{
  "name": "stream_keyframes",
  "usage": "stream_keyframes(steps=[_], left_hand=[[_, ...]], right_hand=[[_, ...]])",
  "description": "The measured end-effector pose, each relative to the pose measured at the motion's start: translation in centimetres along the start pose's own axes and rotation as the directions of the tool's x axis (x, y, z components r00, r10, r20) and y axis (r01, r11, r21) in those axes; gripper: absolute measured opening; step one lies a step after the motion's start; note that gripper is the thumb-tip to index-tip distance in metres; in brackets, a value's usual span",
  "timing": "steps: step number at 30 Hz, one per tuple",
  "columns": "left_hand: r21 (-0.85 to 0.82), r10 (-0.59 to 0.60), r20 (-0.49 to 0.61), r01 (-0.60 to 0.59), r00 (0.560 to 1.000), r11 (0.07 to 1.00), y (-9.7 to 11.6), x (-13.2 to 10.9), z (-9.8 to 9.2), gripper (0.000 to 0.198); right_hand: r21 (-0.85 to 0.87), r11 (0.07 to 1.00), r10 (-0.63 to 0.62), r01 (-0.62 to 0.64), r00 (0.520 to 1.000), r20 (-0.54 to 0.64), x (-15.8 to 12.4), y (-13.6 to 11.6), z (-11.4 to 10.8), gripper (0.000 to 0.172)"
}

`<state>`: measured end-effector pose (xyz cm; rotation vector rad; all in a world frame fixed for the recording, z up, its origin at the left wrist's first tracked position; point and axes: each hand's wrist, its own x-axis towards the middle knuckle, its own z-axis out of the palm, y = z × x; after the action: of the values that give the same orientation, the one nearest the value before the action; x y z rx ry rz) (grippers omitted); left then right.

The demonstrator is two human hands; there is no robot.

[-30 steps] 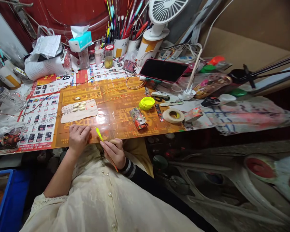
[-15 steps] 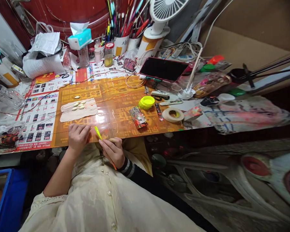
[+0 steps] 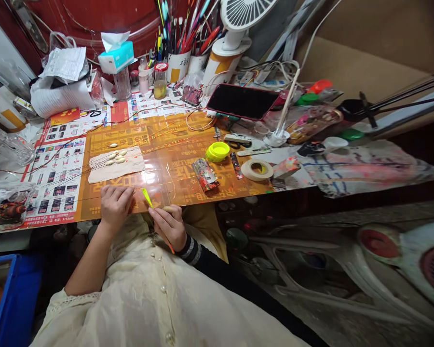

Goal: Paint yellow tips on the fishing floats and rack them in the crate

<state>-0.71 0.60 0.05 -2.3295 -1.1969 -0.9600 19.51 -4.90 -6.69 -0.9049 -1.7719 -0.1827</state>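
"What is being kept in the cups?"

"Brushes (image 3: 181,33) are being held in a white cup (image 3: 177,67) at twelve o'clock."

"And the hands?"

"A yellow stick (image 3: 147,197) is being pinched tight by the right hand (image 3: 169,227), by the table edge (image 3: 238,196). The left hand (image 3: 115,207) is being kept curled at nine o'clock; whether anything is being held by it cannot be told."
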Motion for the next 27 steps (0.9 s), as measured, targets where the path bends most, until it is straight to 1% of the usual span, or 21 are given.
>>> stream_keyframes(steps=[6, 11, 16, 19, 24, 27], left_hand=[[0.017, 0.001, -0.002, 0.0, 1.0, 1.0, -0.2, -0.1, 0.2, 0.019], [0.02, 0.005, -0.009, -0.004, 1.0, 1.0, -0.3, -0.1, 0.3, 0.018], [0.027, 0.041, -0.043, -0.04, 0.998, 0.999, -0.3, 0.1, 0.2, 0.016], [0.025, 0.048, -0.041, -0.047, 0.998, 0.999, -0.4, 0.2, 0.2, 0.017], [0.015, 0.026, -0.021, -0.026, 0.999, 1.0, -0.4, 0.1, 0.2, 0.017], [0.009, 0.021, -0.017, -0.021, 1.0, 1.0, -0.4, 0.0, 0.2, 0.017]], right_hand=[[0.02, 1.0, -0.019, 0.02, 1.0, -0.022, -0.2, 0.2, 0.1, 0.062], [0.046, 0.999, -0.025, 0.026, 0.999, -0.024, -0.5, 0.6, -0.4, 0.054], [0.002, 1.0, -0.004, 0.004, 0.997, -0.073, -0.7, 1.0, -0.7, 0.058], [-0.01, 1.0, 0.009, -0.009, 0.998, -0.057, -0.9, 1.1, -0.7, 0.058], [-0.057, 0.998, 0.04, -0.04, 0.999, 0.0, -1.3, 1.2, -0.5, 0.054], [-0.055, 0.998, 0.039, -0.039, 0.999, -0.004, -1.3, 1.2, -0.4, 0.055]])
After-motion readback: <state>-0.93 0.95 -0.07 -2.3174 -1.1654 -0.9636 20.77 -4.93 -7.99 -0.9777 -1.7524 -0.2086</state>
